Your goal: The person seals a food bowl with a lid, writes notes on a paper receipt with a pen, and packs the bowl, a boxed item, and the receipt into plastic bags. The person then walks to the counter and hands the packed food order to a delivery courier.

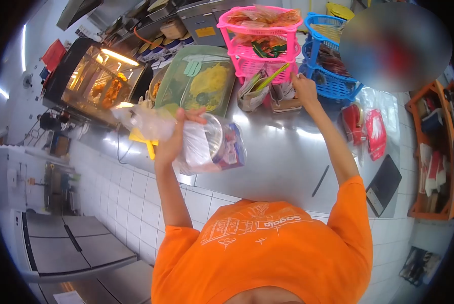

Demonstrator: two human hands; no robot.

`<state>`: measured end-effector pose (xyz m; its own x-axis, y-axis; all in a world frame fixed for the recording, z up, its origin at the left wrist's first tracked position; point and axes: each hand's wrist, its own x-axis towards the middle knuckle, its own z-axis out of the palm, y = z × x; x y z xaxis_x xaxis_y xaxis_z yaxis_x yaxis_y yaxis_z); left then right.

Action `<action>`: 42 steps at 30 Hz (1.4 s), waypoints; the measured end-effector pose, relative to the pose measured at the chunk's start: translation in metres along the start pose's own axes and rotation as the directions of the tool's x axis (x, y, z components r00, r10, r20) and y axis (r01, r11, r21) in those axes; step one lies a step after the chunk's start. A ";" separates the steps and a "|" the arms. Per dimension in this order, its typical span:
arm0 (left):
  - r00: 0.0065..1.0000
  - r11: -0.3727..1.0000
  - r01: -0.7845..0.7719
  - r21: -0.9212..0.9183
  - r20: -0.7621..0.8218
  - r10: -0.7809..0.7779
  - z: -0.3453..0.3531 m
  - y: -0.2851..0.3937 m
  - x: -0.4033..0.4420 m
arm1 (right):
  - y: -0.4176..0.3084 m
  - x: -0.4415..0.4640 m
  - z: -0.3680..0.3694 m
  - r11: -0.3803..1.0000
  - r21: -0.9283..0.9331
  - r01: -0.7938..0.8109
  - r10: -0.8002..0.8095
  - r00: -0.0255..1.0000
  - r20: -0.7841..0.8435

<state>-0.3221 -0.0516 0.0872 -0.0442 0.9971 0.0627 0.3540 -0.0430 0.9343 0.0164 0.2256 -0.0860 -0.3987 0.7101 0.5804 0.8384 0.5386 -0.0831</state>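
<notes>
My left hand (180,129) is raised over the left part of the steel counter, closed on a blurred clear plastic bag (148,124) that hangs off to its left. Just right of this hand are a stack of white plastic bags (195,147), a round metal bowl (216,136) and a printed plastic pack (233,147). My right hand (304,87) reaches to the far side, between the pink basket rack (261,64) and the blue basket rack (333,83). Its fingers are bent together above a small box of packets (285,99); what they grip is hidden.
A green-lidded container (174,76) with yellow food stands at the back, beside a lit food warmer (103,83). Red packages (375,134), a dark tablet-like slab (384,185) and a thin black stick (320,181) lie on the counter's right. An orange shelf (422,152) stands far right.
</notes>
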 end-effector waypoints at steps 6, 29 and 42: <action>0.971 0.997 -0.067 -0.047 0.225 0.076 0.051 -0.061 -0.008 | -0.007 -0.006 -0.058 0.853 0.439 -0.283 0.308 0.951 0.016; 0.864 0.940 -0.341 -0.036 0.383 0.328 0.199 -0.020 -0.008 | -0.125 -0.164 -0.288 0.761 0.523 -0.382 0.465 0.885 -0.031; 0.323 0.907 -0.315 -0.278 0.868 0.378 0.443 0.071 -0.110 | -0.046 -0.400 -0.430 0.478 0.498 -0.724 0.851 0.522 -0.059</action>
<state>0.1219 -0.1364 -0.0087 0.9302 0.3606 0.0686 0.0756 -0.3710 0.9255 0.2977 -0.2783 0.0339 0.5278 0.8019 0.2801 0.5044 -0.0305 -0.8630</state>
